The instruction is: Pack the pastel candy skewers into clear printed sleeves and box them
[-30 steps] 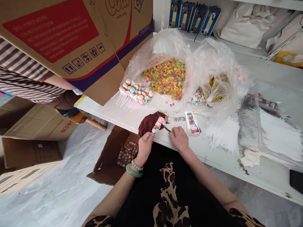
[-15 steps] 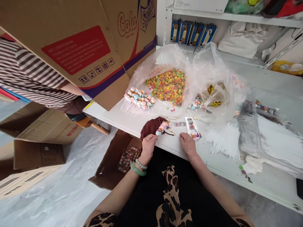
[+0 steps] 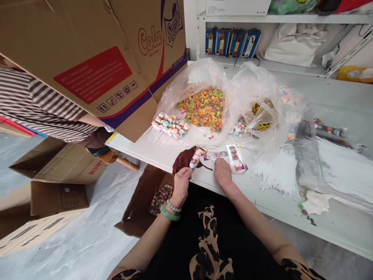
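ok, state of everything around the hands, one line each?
Left hand: closed, pinching the marshmallow skewer
Marshmallow skewer: held, tilted; can't tell if sealed
Right hand: fingers curled; grip unclear
Dark red cloth: crumpled at table edge
Printed sleeves: stacked flat
Marshmallow sticks: piled
Candy-ring bag: open, candy inside
White sticks: loose, fanned out
Floor carton: open, partly filled

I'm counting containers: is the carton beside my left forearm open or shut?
Open: colourful candies show inside the carton, with no flap across them.
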Action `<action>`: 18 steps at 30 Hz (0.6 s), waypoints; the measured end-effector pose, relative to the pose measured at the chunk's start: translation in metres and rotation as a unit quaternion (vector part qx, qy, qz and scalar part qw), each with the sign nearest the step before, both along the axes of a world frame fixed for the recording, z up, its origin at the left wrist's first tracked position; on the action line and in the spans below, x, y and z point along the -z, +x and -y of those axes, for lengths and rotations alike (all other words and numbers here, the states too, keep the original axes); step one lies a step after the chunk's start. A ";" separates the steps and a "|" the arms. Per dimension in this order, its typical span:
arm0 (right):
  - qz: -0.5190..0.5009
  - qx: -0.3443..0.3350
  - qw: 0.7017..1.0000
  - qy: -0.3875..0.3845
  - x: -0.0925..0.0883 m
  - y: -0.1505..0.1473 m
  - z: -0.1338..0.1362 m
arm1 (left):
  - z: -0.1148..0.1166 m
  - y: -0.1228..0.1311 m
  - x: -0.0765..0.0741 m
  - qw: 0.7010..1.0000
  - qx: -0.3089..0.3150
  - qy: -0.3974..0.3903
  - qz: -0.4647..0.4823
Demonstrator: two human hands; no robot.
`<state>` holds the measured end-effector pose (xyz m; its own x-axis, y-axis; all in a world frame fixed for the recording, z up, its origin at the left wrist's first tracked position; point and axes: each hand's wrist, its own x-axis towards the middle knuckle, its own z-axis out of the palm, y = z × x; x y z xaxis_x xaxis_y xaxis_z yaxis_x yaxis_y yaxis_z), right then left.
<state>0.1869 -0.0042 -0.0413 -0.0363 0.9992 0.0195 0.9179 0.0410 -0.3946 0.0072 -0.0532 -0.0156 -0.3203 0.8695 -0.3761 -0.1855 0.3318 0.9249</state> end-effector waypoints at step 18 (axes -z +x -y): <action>-0.128 -0.116 0.969 0.174 -0.033 -0.030 0.040 | 0.000 0.032 -0.011 0.989 0.098 -0.004 0.112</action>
